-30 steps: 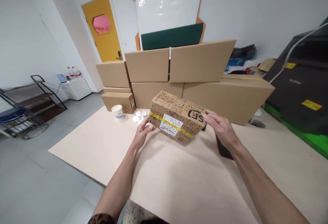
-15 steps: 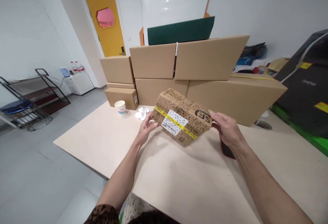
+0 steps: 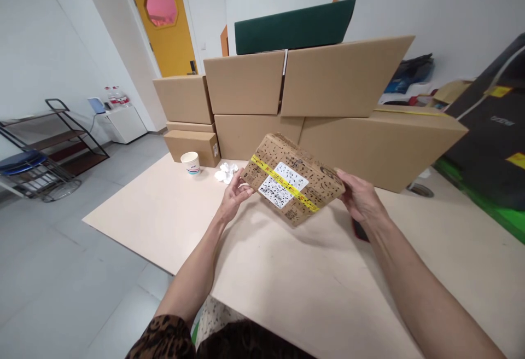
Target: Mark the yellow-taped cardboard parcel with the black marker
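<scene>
Between my hands is a brown cardboard parcel box (image 3: 303, 175), tilted above the table and speckled with dark marks. Yellow tape (image 3: 303, 197) runs across it, over a white shipping label (image 3: 283, 185). My left hand (image 3: 235, 195) grips the box's left end, thumb in front. At the right end my right hand (image 3: 363, 195) is closed on the corner, its fingers partly behind the box. Under the right wrist a dark, red-edged flat object (image 3: 360, 231) lies on the table, mostly hidden.
Large cardboard boxes (image 3: 246, 85) are stacked along the back of the pale table (image 3: 135, 219), with a dark green box (image 3: 293, 26) on top. A paper cup (image 3: 191, 163) and crumpled white tissue (image 3: 226, 173) stand left of the parcel. A black machine (image 3: 492, 123) is at right.
The parcel has turned slightly in my hands, so its labelled face shows more and its upper face less. The view has tipped down a little.
</scene>
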### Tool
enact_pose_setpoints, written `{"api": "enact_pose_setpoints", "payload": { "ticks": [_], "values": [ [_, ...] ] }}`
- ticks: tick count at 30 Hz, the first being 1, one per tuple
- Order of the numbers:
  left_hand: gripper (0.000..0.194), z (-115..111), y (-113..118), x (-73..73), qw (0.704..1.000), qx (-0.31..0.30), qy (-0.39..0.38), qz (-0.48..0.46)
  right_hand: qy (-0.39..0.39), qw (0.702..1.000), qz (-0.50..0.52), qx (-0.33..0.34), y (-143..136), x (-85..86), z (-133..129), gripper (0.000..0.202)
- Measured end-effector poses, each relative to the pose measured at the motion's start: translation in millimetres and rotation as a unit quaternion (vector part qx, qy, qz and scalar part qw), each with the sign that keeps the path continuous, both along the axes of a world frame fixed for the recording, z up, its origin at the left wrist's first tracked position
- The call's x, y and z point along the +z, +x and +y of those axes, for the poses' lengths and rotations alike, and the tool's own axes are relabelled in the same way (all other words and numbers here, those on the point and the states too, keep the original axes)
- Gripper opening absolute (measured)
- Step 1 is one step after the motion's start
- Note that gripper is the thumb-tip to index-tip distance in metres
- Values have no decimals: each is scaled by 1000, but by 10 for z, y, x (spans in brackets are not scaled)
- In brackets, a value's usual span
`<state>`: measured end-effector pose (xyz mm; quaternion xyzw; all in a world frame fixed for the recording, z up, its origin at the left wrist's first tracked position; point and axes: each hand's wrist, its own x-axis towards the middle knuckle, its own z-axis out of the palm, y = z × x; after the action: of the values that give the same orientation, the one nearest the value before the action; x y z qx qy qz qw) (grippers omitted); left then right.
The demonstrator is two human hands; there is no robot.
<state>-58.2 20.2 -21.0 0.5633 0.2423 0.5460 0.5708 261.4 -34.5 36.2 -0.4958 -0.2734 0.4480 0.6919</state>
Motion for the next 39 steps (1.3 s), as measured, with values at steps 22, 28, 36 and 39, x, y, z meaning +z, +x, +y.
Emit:
{"api": "enact_pose_setpoints", "payload": {
  "ticks": [22,28,36,39],
  "values": [
    [94,31,-13,-39,1000,6,-10,2,-8,1000,-16,10,-26,16,-23,26],
    [96,36,-9,-52,1000,9,-18,-4,-4,1000,-25,13,-17,4,-25,30],
    [97,25,-8,-30,1000,6,-16,6,1,999,-36,19,12,-63,5,29],
    [97,16,-1,-20,1000,8,-21,2,1,999,-31,21,16,-73,13,27]
  ]
}}
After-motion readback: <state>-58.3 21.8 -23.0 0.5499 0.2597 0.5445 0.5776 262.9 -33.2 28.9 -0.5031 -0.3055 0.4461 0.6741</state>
